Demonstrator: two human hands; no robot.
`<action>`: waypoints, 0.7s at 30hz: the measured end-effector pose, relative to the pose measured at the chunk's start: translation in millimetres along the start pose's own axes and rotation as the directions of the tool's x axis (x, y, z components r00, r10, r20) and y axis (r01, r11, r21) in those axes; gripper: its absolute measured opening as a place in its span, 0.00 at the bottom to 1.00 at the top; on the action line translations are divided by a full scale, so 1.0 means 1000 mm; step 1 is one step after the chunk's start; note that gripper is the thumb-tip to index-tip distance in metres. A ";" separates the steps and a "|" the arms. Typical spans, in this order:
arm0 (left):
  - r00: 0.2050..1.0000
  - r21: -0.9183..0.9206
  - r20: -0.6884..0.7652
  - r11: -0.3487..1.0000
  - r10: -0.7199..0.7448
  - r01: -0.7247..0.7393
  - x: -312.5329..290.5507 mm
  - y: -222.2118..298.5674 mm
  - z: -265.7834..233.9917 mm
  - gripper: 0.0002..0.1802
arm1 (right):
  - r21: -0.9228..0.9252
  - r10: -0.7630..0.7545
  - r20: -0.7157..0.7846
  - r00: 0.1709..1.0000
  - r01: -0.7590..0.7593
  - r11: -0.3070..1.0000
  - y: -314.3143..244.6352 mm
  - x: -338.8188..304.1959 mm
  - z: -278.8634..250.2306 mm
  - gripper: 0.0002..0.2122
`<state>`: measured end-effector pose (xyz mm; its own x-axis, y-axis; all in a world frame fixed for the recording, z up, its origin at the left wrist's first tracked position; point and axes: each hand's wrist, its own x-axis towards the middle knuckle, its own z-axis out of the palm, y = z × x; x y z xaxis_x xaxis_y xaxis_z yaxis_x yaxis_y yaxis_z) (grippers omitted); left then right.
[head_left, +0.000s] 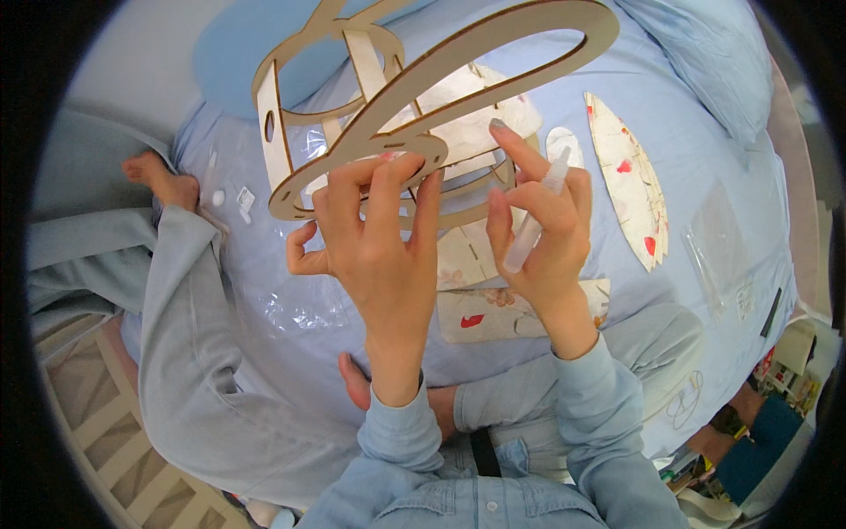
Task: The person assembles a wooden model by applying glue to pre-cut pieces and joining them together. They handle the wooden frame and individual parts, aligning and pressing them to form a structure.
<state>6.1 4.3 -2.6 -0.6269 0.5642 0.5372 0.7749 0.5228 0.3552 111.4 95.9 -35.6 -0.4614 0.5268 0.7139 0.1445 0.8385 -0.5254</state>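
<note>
One flat, looped wooden frame [385, 113].

No readable text, numbers or signs showing. A small white packet [247, 197] is lying left of the wooden frame [379, 115], bearing dark marks too small for reading. A clear plastic bag [716, 242] is lying right of the frame, marks illegible too.
</note>
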 end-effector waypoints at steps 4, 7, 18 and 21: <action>1.000 0.003 0.028 1.000 -0.007 0.007 0.000 0.001 -0.001 0.11 | -0.035 -0.061 -0.090 0.994 0.058 0.998 0.012 -0.002 0.000 0.21; 0.999 0.005 0.034 1.000 -0.010 0.010 0.000 0.002 -0.002 0.11 | -0.025 -0.062 -0.109 0.992 0.059 0.998 0.013 0.000 0.000 0.21; 0.999 -0.009 0.042 1.000 -0.007 0.007 -0.001 0.002 -0.001 0.09 | 0.006 -0.047 -0.121 0.991 0.048 0.999 0.016 -0.001 0.001 0.21; 0.999 -0.021 0.035 1.000 -0.001 0.002 -0.001 0.001 0.000 0.09 | 0.004 -0.035 -0.124 0.992 0.036 0.999 0.015 -0.002 0.001 0.21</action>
<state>7.5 4.3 -2.5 -0.6302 0.5857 0.5097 0.7753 0.5102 0.3722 113.4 107.2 -45.3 -0.3539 0.5103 0.7838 0.1245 0.8563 -0.5012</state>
